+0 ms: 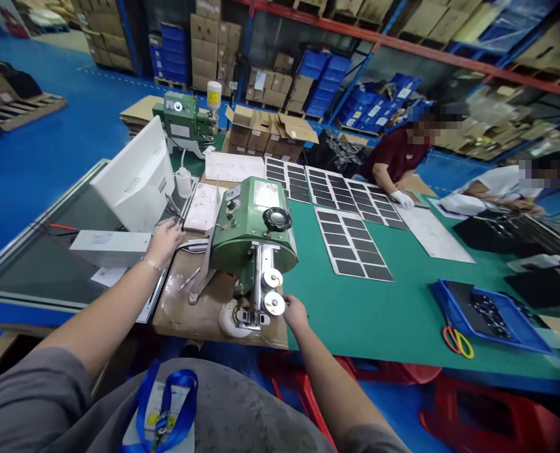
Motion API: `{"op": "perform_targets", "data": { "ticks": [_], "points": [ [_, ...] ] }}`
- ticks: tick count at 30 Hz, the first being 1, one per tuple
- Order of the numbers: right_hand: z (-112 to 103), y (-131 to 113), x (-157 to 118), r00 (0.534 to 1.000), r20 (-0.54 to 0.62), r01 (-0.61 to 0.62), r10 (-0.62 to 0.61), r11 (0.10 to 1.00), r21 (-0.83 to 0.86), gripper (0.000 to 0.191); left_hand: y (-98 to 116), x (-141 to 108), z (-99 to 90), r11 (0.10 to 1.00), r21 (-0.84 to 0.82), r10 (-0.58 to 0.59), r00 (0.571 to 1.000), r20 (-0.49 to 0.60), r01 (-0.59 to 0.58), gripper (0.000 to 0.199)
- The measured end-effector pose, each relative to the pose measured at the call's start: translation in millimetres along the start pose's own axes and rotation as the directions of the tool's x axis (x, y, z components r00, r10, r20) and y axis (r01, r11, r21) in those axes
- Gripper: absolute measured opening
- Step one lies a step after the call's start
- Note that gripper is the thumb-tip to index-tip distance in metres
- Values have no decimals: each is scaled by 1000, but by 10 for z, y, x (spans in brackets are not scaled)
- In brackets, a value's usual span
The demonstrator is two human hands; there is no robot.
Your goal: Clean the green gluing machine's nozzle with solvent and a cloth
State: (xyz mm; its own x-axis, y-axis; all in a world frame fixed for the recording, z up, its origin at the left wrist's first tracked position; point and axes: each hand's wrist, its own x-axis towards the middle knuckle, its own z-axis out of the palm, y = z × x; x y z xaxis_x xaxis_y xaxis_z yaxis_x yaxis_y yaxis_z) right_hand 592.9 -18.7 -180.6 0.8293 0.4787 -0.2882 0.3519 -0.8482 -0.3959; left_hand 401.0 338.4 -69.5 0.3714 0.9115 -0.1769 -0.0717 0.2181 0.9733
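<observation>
A green bench machine (242, 233) with a black knob (277, 219) stands right in front of me. Two white-faced metal rollers (274, 303) and a white wheel (233, 321) are at its near end. My right hand (296, 313) is closed beside the rollers, its fingertips partly hidden; what it grips, if anything, does not show. To the machine's left, my left hand (165, 242) has its fingers curled at a thin dark item near the white monitor (138, 176). I cannot make out that item. A slim metal tool (189, 279) lies on the brown board (176, 308).
Sheets of black rectangles (353, 244) lie on the green table (318, 314). A blue tray (501, 321) and red-yellow scissors (458, 341) are at right. One co-worker's gloved hand (403, 199) rests by a white board (435, 234); another person sits farther right. Behind stand cartons (265, 132) and a second green machine (180, 113).
</observation>
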Motion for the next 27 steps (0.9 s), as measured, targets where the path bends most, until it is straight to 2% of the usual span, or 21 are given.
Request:
{"op": "perform_targets", "data": {
  "ticks": [3,4,6,8,11,14,16,17,18,19,21,23,25,27],
  "points": [
    [49,367,-30,999,32,-3,7,993,-116,31,-343,-833,-391,996,0,-88,996,19,88,32],
    [84,471,-40,999,47,-6,13,989,-150,33,-478,-1085,-516,987,16,-159,987,17,159,32],
    [157,629,-54,997,75,-9,24,979,-205,30,-738,-1530,-737,960,65,-274,962,-7,274,32],
    [195,719,-66,996,92,10,12,972,-235,22,-937,-1883,-898,937,113,-331,943,-26,332,32],
    [143,758,-165,992,108,85,-62,971,-223,21,-1084,-2261,-994,925,155,-344,938,-46,347,32],
    [16,681,-484,967,119,242,-225,958,-153,22,-1125,-2538,-905,921,244,-315,949,10,303,29],
    [-41,511,-830,918,145,383,-369,920,-85,18,-1149,-2706,-763,913,344,-284,947,153,218,27],
    [-50,373,-1022,883,165,451,-440,892,-39,17,-1163,-2783,-679,909,388,-265,932,249,155,27],
    [-46,197,-1211,839,181,518,-514,855,24,17,-1175,-2852,-593,907,413,-241,906,349,82,28],
    [-31,-16,-1383,768,174,595,-617,787,163,18,-1184,-2909,-512,911,413,-209,871,445,8,31],
    [19,-520,-1633,723,121,597,-680,704,384,18,-1177,-2968,-387,926,364,-149,795,587,-95,29],
    [66,-1034,-1728,734,102,521,-671,653,550,17,-1127,-2933,-338,941,315,-109,767,632,-126,18],
    [72,-1429,-1700,745,109,440,-658,608,662,16,-1027,-2789,-370,946,304,-91,804,588,-115,20],
    [18,-1615,-1622,731,109,398,-674,551,734,34,-878,-2529,-462,949,300,-83,848,523,-93,28]
  ]
}}
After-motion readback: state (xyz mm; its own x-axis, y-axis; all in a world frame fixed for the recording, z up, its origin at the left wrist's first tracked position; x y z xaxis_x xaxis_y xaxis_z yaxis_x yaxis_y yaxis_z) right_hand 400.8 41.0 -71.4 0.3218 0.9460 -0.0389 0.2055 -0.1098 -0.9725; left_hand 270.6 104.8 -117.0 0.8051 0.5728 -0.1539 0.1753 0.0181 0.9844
